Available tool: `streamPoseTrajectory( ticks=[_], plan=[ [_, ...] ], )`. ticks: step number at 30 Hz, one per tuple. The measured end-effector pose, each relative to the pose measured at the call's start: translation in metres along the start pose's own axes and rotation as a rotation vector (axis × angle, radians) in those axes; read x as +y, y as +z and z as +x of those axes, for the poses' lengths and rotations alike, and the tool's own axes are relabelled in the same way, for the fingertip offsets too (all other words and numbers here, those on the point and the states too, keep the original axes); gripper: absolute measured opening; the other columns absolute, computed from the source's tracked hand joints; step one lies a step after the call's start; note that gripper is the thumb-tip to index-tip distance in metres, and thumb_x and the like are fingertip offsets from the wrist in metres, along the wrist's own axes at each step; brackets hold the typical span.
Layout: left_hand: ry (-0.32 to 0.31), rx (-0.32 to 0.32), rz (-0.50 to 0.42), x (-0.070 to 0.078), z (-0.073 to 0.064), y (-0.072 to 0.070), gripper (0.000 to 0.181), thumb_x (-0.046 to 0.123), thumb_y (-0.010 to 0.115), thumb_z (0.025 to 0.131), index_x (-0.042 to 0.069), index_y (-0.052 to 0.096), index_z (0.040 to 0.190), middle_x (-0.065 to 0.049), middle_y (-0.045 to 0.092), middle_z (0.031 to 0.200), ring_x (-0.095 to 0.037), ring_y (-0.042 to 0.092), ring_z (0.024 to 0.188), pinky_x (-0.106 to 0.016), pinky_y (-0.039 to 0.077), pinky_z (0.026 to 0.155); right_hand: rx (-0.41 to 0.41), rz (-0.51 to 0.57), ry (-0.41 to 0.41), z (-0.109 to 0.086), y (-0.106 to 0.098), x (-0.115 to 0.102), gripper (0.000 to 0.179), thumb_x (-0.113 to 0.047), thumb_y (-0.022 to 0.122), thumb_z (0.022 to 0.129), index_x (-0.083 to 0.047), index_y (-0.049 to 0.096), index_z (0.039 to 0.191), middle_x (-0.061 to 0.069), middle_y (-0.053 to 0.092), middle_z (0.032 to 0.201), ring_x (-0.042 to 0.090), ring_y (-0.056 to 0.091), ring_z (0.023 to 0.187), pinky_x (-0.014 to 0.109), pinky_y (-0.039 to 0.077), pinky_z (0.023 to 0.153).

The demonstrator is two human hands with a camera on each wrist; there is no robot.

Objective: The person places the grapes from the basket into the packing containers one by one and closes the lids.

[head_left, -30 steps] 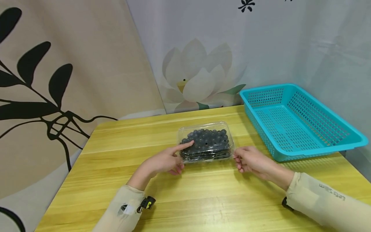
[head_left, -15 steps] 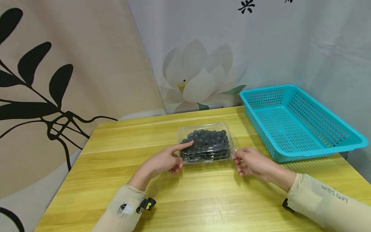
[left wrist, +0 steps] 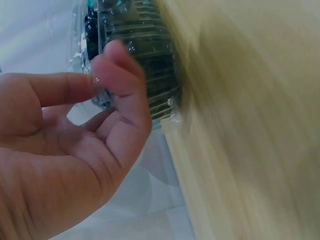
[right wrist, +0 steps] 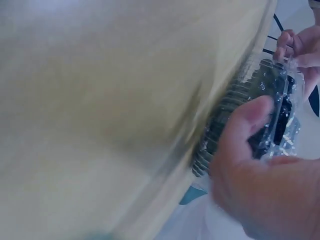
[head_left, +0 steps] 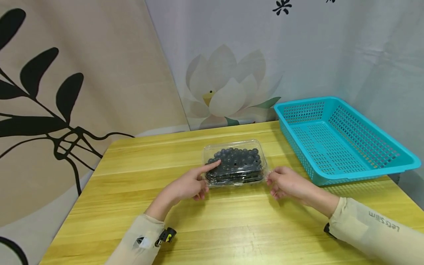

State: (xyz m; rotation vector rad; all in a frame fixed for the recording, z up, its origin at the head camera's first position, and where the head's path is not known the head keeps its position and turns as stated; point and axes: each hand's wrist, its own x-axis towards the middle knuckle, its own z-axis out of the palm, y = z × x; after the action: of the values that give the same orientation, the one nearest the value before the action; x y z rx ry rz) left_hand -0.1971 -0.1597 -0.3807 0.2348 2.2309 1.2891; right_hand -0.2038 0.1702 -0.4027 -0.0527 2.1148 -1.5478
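Observation:
A clear plastic clamshell box (head_left: 233, 180) full of small round blue-black fruit (head_left: 236, 156) sits on the wooden table, its lid down. My left hand (head_left: 189, 184) is at its near left corner. The index finger lies straight over the lid, while the thumb and the curled fingers pinch the rim, as the left wrist view also shows. At the near right corner, my right hand (head_left: 286, 183) pinches the edge between thumb and fingers. In the right wrist view, that thumb stands in front of the ribbed side of the box (right wrist: 227, 107).
A turquoise perforated basket (head_left: 326, 176) stands at the right end of the table (head_left: 149, 158), close beyond my right hand. Printed cloth (head_left: 142, 66) hangs behind the table's back edge. Both forearms wear pale sleeves (head_left: 367, 224).
The box and both hands keep nearly the same places. Only slight shifts of the fingers and the right forearm show.

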Motion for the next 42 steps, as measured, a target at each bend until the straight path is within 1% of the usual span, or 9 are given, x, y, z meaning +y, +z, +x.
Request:
streamPoseTrajectory(
  ticks=[4,8,11,13,14,17,30,38,42],
  plan=[
    [-0.008,-0.009,0.062,0.003,-0.003,-0.003,0.078,0.003,0.043,0.111,0.050,0.018,0.168,-0.021,0.065,0.102,-0.034,0.073,0.076,-0.040,0.062,0.066,0.096,-0.202,-0.103,-0.001,-0.001,-0.010,0.061,-0.015,0.039,0.111,0.005,0.017,0.165,0.037,0.037,0.156,0.036,0.067,0.104,0.043,0.063,0.081],
    [-0.001,0.198,0.315,0.016,-0.005,-0.002,0.063,0.022,0.046,0.115,0.038,0.021,0.171,-0.014,0.064,0.089,-0.031,0.071,0.073,-0.047,0.063,0.072,0.211,-0.477,-0.290,0.000,0.001,-0.023,0.063,-0.021,0.041,0.113,-0.002,0.018,0.169,0.029,0.020,0.173,0.049,0.049,0.144,0.065,0.050,0.110],
    [0.051,0.397,0.630,0.026,-0.005,0.008,0.057,0.034,0.045,0.115,0.025,0.030,0.170,-0.024,0.070,0.125,-0.040,0.071,0.112,-0.056,0.060,0.099,0.253,-0.658,-0.415,0.003,0.008,-0.026,0.061,-0.025,0.042,0.114,-0.006,0.024,0.170,0.023,0.013,0.178,0.051,0.023,0.160,0.074,0.029,0.124],
    [0.104,0.453,0.804,0.029,-0.004,0.019,0.056,0.038,0.044,0.116,0.020,0.035,0.168,-0.025,0.049,0.161,-0.046,0.051,0.147,-0.063,0.046,0.119,0.249,-0.778,-0.456,0.006,0.014,-0.024,0.060,-0.028,0.042,0.116,-0.009,0.025,0.170,0.019,0.007,0.180,0.050,0.012,0.164,0.074,0.020,0.128],
    [0.124,0.451,0.867,0.030,-0.003,0.024,0.057,0.040,0.042,0.116,0.020,0.035,0.168,-0.022,0.031,0.174,-0.048,0.033,0.159,-0.066,0.036,0.126,0.242,-0.836,-0.469,0.007,0.018,-0.022,0.059,-0.031,0.042,0.116,-0.010,0.028,0.169,0.018,0.008,0.180,0.049,0.012,0.165,0.075,0.021,0.128],
    [0.176,0.387,0.985,0.029,-0.001,0.039,0.058,0.044,0.041,0.115,0.022,0.034,0.169,-0.012,0.022,0.179,-0.041,0.022,0.165,-0.068,0.027,0.130,0.216,-0.992,-0.476,0.011,0.026,-0.016,0.060,-0.040,0.040,0.116,-0.012,0.032,0.168,0.014,0.015,0.180,0.043,0.014,0.166,0.076,0.024,0.126],
    [0.171,0.325,1.077,0.029,0.003,0.050,0.053,0.043,0.046,0.114,0.025,0.044,0.164,-0.004,0.033,0.175,-0.038,0.028,0.163,-0.068,0.034,0.126,0.247,-1.276,-0.510,0.014,0.037,-0.010,0.062,-0.045,0.048,0.113,-0.014,0.040,0.166,0.014,0.031,0.175,0.041,0.025,0.164,0.075,0.032,0.123],
    [0.223,0.300,1.157,0.032,0.007,0.050,0.053,0.036,0.050,0.114,0.018,0.044,0.164,0.003,0.032,0.175,-0.033,0.032,0.162,-0.068,0.033,0.127,0.459,-1.606,-0.684,0.013,0.046,-0.008,0.064,-0.045,0.055,0.110,-0.002,0.050,0.157,0.022,0.047,0.165,0.043,0.049,0.151,0.068,0.042,0.120],
    [0.233,0.285,1.200,0.031,0.009,0.052,0.057,0.039,0.049,0.114,0.018,0.039,0.166,0.002,0.030,0.176,-0.032,0.030,0.163,-0.068,0.031,0.128,0.447,-1.607,-0.668,0.011,0.044,-0.007,0.064,-0.044,0.053,0.111,-0.002,0.048,0.159,0.021,0.045,0.166,0.044,0.047,0.152,0.067,0.042,0.121]
  ],
)
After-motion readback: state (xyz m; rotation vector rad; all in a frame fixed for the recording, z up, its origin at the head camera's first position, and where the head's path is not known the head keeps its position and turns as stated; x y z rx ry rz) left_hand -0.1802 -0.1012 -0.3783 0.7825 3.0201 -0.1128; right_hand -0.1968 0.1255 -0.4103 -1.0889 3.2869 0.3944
